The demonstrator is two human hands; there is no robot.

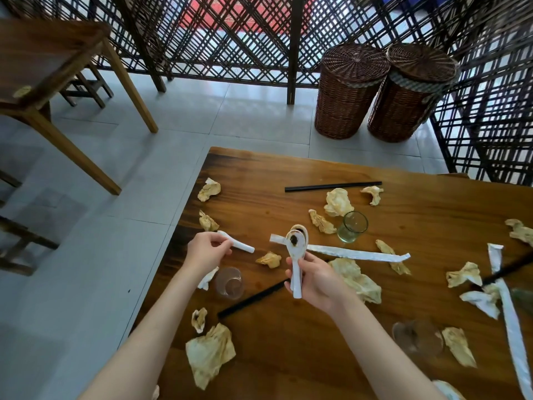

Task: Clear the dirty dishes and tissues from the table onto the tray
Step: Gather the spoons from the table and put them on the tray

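Right hand point(313, 280) is closed round the handles of stacked white soup spoons point(297, 249), bowls raised upright; the front bowl carries a dark food residue. At least two spoons are nested — the exact count cannot be told. Left hand point(206, 251) pinches the bowl end of a single white spoon point(239, 243) between fingers and thumb, its handle pointing toward the right hand.

Between the two hands a small crumpled tissue point(269, 259) lies on the wooden table point(418, 215). Just below the left wrist stands a clear plastic cup point(230, 282), with a black chopstick point(253, 298) lying beside it and running toward the right hand. Beyond the right hand stands a green-tinted glass point(352, 226), with a long white paper wrapper point(357, 253) lying between glass and hand. A large stained tissue point(359, 280) lies partly behind the right wrist. Under the left forearm a further large tissue point(209, 353) rests near the table edge. Another pair of chopsticks point(333, 186) lies well beyond both hands. The tray is out of view.
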